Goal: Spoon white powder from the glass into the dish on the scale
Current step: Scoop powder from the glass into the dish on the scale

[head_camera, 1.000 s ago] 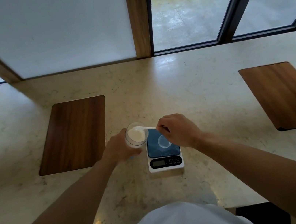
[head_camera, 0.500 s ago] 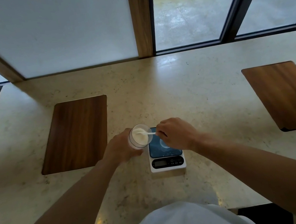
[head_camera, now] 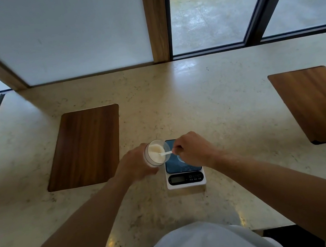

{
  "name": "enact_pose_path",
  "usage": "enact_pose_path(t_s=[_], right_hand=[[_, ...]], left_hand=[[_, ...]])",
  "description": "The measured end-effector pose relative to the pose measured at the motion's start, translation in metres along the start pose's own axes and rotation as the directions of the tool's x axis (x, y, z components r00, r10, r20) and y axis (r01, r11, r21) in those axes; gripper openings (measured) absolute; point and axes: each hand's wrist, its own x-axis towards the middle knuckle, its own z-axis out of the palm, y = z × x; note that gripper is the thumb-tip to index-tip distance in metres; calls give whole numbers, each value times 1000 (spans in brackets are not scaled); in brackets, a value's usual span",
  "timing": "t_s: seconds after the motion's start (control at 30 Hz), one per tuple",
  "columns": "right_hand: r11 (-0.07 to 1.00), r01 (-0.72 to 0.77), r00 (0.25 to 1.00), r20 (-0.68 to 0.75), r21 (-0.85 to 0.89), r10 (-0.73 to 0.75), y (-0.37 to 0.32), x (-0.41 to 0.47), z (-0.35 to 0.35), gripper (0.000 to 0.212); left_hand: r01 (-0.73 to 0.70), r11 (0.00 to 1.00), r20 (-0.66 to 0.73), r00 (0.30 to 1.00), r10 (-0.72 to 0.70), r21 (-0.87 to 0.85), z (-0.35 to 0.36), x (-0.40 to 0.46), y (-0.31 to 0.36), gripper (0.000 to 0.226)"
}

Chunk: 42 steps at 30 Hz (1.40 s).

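My left hand (head_camera: 134,165) is wrapped around a clear glass (head_camera: 155,153) of white powder, tilted toward the scale. My right hand (head_camera: 193,149) pinches the handle of a small white spoon (head_camera: 165,153), whose bowl is down in the powder inside the glass. Just right of the glass sits a small white kitchen scale (head_camera: 185,180) with a dark blue top and a blank display. On the scale rests a small clear dish (head_camera: 179,159), mostly hidden under my right hand.
The pale marble counter (head_camera: 218,104) carries two inlaid wooden panels, one at the left (head_camera: 86,147) and one at the far right (head_camera: 320,104). A wall and window frames close off the back. The counter's front edge runs just before my body.
The spoon's bowl has gone from the glass rim down into the powder. The glass has tipped a little more toward my right hand. Both hands stay close together.
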Motion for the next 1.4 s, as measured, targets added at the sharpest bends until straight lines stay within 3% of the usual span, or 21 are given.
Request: enact_pose_path(t_s=[0.37, 0.6, 1.4], right_hand=[[947, -195, 980, 10, 254, 199, 7, 5, 5, 27], [912, -260, 963, 19, 316, 268, 9, 3, 2, 26], [912, -187, 965, -108, 366, 241, 14, -22, -29, 24]], left_hand=[[14, 999, -24, 1000, -15, -41, 1, 2, 0, 85], [45, 998, -28, 999, -47, -49, 1, 3, 1, 86], [164, 984, -25, 986, -165, -65, -5, 7, 6, 83]])
